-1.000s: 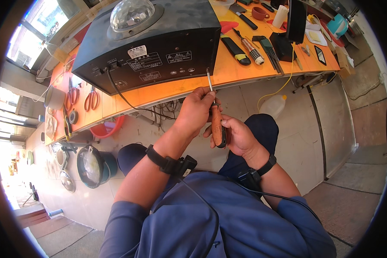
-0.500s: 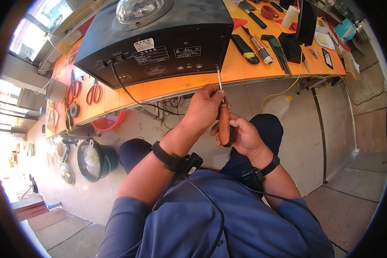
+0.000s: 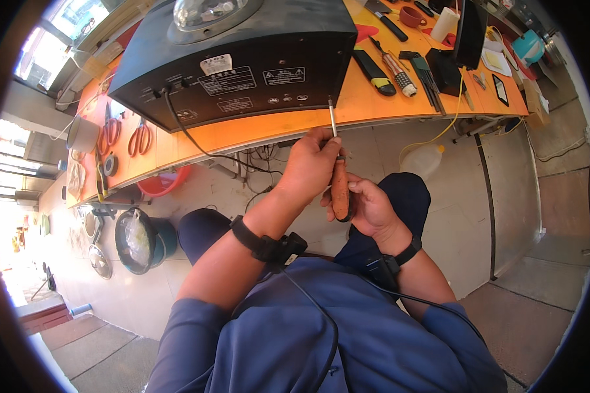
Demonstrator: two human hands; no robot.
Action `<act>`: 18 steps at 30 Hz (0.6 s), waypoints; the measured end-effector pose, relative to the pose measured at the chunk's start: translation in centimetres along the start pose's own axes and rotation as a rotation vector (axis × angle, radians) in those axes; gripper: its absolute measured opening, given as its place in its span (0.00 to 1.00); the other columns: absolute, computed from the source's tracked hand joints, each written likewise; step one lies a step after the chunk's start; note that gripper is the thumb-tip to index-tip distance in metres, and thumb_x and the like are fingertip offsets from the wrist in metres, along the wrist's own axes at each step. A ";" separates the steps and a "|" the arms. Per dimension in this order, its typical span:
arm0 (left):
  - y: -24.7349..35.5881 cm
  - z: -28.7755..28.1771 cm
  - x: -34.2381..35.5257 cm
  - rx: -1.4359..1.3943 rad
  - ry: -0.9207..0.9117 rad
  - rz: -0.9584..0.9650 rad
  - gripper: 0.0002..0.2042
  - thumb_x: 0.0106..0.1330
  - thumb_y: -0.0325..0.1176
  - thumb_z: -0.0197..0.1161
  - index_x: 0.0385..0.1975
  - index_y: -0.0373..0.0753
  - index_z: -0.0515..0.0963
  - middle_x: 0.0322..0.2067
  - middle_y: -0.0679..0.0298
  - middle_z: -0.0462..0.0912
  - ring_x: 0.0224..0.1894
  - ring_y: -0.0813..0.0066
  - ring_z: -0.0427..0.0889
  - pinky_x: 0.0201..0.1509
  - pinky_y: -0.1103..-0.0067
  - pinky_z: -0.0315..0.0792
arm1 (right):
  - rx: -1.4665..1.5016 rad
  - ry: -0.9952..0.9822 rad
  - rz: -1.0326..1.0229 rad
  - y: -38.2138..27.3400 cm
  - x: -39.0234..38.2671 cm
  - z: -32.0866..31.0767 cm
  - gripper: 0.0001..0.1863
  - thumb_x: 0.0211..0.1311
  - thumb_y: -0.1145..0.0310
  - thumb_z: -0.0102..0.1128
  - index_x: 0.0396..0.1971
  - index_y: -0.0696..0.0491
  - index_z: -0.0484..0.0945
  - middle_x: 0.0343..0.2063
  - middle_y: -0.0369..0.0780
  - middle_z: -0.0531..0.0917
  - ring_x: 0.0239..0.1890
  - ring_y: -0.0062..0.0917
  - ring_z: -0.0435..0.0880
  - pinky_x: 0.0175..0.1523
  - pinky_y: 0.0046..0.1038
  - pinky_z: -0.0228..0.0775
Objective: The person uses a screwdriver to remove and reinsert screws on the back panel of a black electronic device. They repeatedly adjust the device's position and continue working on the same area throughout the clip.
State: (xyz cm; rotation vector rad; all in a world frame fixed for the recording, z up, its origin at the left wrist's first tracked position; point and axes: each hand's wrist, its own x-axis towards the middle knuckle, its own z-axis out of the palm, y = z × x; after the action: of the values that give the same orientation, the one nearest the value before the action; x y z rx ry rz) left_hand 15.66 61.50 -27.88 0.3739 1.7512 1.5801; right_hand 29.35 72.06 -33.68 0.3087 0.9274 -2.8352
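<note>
A screwdriver (image 3: 340, 190) with an orange-and-black handle points away from me, its metal shaft reaching the lower right corner of a black box-shaped device (image 3: 255, 98). My left hand (image 3: 311, 160) is closed around the base of the shaft, near the top of the handle. Lower down, the fingers of my right hand (image 3: 372, 206) are curled around the handle's end. A clear dome (image 3: 213, 12) sits on the device's top, and a black power cord (image 3: 189, 131) comes out of its back panel. Whether the tip sits in a screw is too small to tell.
The device stands on an orange workbench (image 3: 269, 129). Right of it lie a utility knife (image 3: 377, 75), a soldering iron (image 3: 400, 72) and hex keys (image 3: 428, 82). Scissors (image 3: 139, 139) and a tape roll (image 3: 111, 164) lie left. A bucket (image 3: 154, 242) stands on the floor.
The view has shifted slightly. The screwdriver handle has turned a little, showing more orange; both hands keep their hold in nearly the same place.
</note>
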 end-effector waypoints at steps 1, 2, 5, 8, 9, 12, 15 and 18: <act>0.0 0.0 0.0 -0.011 0.006 -0.007 0.11 0.77 0.36 0.54 0.48 0.35 0.75 0.35 0.66 0.80 0.34 0.80 0.79 0.32 0.82 0.74 | -0.020 -0.003 -0.005 0.0 0.0 0.0 0.25 0.69 0.60 0.42 0.58 0.60 0.72 0.42 0.53 0.83 0.37 0.40 0.85 0.44 0.37 0.79; -0.1 0.1 0.0 -0.022 0.014 -0.016 0.11 0.77 0.36 0.54 0.48 0.35 0.75 0.36 0.66 0.80 0.34 0.80 0.79 0.32 0.82 0.74 | -0.015 0.025 0.004 0.0 0.0 0.0 0.25 0.69 0.60 0.42 0.57 0.60 0.72 0.41 0.53 0.83 0.37 0.40 0.85 0.44 0.37 0.79; 0.0 0.2 0.0 -0.042 0.016 -0.019 0.10 0.77 0.35 0.55 0.48 0.35 0.75 0.36 0.66 0.81 0.34 0.80 0.79 0.32 0.82 0.74 | -0.004 0.005 0.003 -0.1 0.1 0.0 0.25 0.70 0.61 0.40 0.59 0.60 0.71 0.41 0.52 0.83 0.36 0.39 0.85 0.45 0.36 0.78; 0.0 0.2 0.0 -0.047 0.018 -0.011 0.10 0.77 0.35 0.55 0.47 0.35 0.75 0.36 0.66 0.81 0.33 0.80 0.79 0.31 0.81 0.75 | 0.008 -0.016 0.009 -0.3 0.0 0.2 0.25 0.72 0.63 0.36 0.62 0.61 0.69 0.42 0.51 0.83 0.36 0.37 0.85 0.48 0.34 0.76; 0.0 0.2 0.0 -0.051 0.019 -0.007 0.10 0.76 0.35 0.55 0.46 0.35 0.75 0.36 0.65 0.81 0.33 0.80 0.79 0.31 0.81 0.75 | 0.003 -0.011 0.006 -0.3 0.0 0.2 0.25 0.72 0.63 0.36 0.61 0.61 0.69 0.42 0.51 0.83 0.36 0.38 0.85 0.48 0.34 0.76; 0.1 0.1 0.1 -0.026 0.027 -0.017 0.13 0.74 0.33 0.55 0.48 0.27 0.75 0.32 0.59 0.83 0.32 0.76 0.81 0.38 0.78 0.76 | 0.010 -0.002 0.014 -0.3 0.0 0.4 0.25 0.72 0.63 0.36 0.61 0.61 0.69 0.42 0.52 0.83 0.37 0.38 0.84 0.48 0.34 0.76; 0.1 0.0 0.2 -0.021 0.039 0.004 0.13 0.74 0.33 0.55 0.46 0.27 0.75 0.32 0.59 0.83 0.32 0.76 0.81 0.37 0.78 0.76 | -0.007 0.021 0.014 -0.4 0.2 0.6 0.25 0.68 0.61 0.39 0.57 0.61 0.71 0.40 0.52 0.84 0.35 0.39 0.85 0.45 0.36 0.78; 0.0 0.0 0.2 0.002 0.046 0.018 0.13 0.74 0.33 0.56 0.46 0.28 0.76 0.31 0.59 0.83 0.31 0.75 0.82 0.37 0.78 0.76 | 0.006 0.027 0.010 -0.3 0.3 0.6 0.25 0.66 0.59 0.40 0.54 0.60 0.73 0.38 0.52 0.84 0.33 0.41 0.85 0.42 0.37 0.78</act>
State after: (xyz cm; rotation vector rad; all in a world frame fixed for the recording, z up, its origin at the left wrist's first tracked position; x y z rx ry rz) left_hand 15.51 61.69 -27.93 0.3580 1.7893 1.6111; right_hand 28.93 71.92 -33.11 0.3529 0.9200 -2.8321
